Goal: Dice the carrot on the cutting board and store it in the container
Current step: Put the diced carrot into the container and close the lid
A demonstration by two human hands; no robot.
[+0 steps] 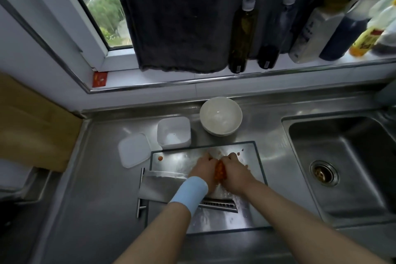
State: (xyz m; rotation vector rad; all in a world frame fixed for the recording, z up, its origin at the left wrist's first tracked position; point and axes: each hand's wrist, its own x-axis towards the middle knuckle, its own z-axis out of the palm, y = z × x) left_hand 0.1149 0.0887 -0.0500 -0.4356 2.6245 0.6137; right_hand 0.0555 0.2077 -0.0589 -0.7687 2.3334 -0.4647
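Both hands are cupped together over the steel cutting board. My left hand, with a blue wristband, and my right hand press a heap of orange diced carrot between them. A few loose carrot bits lie apart on the board. A cleaver rests flat on the board's left side, partly under my left wrist. The open white square container stands just behind the board, with its lid lying to its left.
A white bowl sits behind the board to the right of the container. The sink with its drain lies at the right. Bottles line the window sill, and a dark cloth hangs there. A wooden board leans at the left.
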